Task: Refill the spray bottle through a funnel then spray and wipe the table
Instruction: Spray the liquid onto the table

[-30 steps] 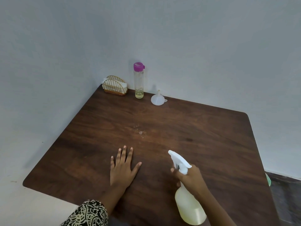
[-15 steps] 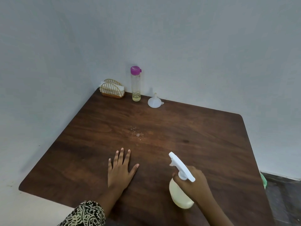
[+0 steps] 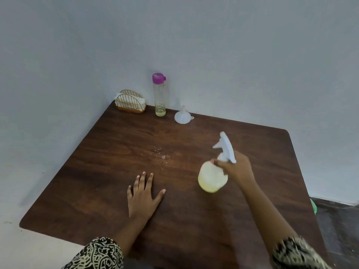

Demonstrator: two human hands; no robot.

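Observation:
My right hand point(image 3: 236, 168) grips the neck of the spray bottle point(image 3: 212, 178), a pale yellow body with a white trigger head, held above the table's right middle and blurred. My left hand point(image 3: 142, 197) lies flat, palm down, fingers spread, on the dark wooden table point(image 3: 97, 171). A few droplets point(image 3: 162, 155) glisten on the wood near the centre. At the back stand a white funnel point(image 3: 182, 116), upside down, and a tall clear bottle point(image 3: 159, 95) with a purple cap and a little yellowish liquid at its bottom.
A gold wire napkin holder point(image 3: 130, 102) with white napkins sits in the far left corner against the pale wall. A green object point(image 3: 313, 205) peeks out past the table's right edge above a dark floor.
My right hand has carried the spray bottle forward and to the right, away from the near edge. The left hand has stayed flat on the table.

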